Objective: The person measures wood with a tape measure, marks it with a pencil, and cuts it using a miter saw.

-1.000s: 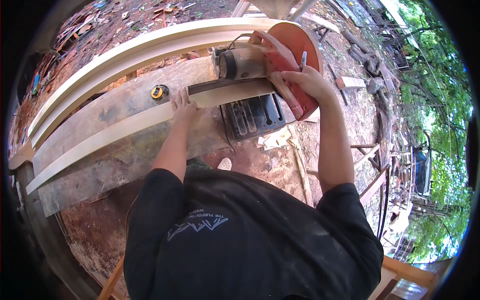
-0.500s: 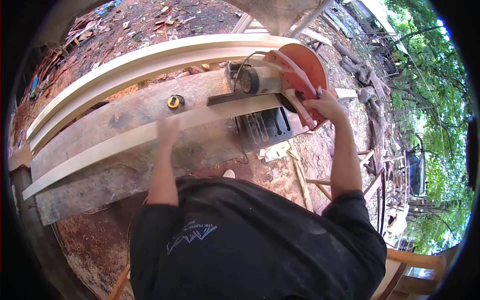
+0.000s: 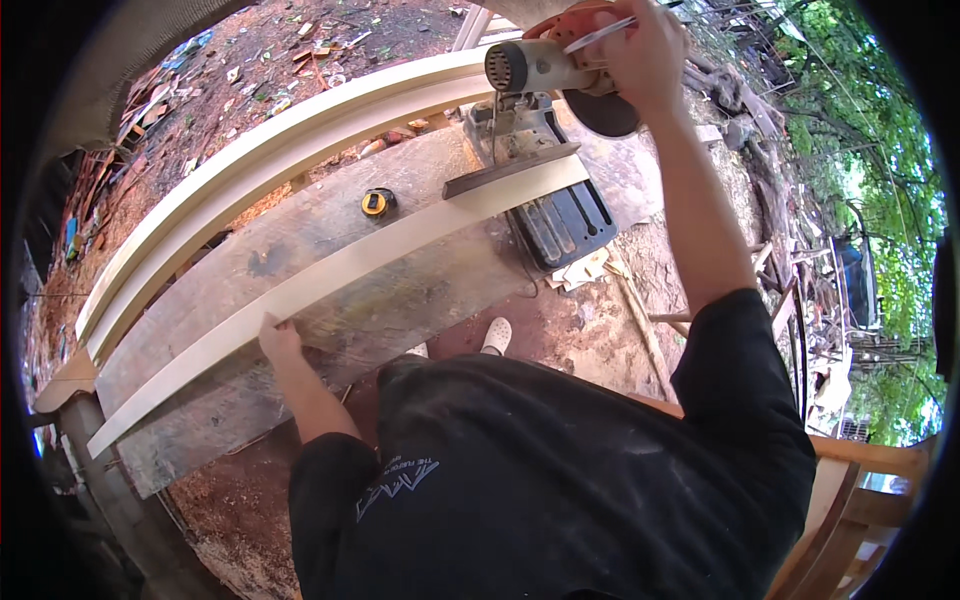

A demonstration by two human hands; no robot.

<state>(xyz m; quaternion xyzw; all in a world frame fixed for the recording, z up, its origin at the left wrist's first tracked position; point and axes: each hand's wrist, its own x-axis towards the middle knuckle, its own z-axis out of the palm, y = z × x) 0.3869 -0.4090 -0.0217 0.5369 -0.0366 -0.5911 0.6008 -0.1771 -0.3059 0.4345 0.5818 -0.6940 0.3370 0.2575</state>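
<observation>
Both hands are spread wide: at one o'clock the right hand [image 3: 645,60] is closed around the handle of the saw [image 3: 548,68], and at nine o'clock the near edge of the wooden strip [image 3: 365,265] is gripped by the left hand [image 3: 281,342], its fingers partly hidden. The left hold has just been shifted along the strip towards nine o'clock, well apart from the saw, and the saw's head has been raised; the strip therefore appears to be left unpressed, and no cut seems to be under way.

Beneath, the desk [image 3: 390,310] is stretched from eight o'clock to two. Beyond it, from nine o'clock to twelve, pale timbers [image 3: 340,120] are laid. The strip is set along the desk from eight o'clock to one, its far end rested on a black slotted base [image 3: 572,225] beside a dark fence [image 3: 512,171]. Above that end, a dark disc [image 3: 603,115] is held clear. Between ten and eleven o'clock, apart from the strip, a yellow-and-black tape measure [image 3: 378,203] is placed. Smallest, a pale pen-like stick [image 3: 598,35] is held in the right hand, blurred.
</observation>
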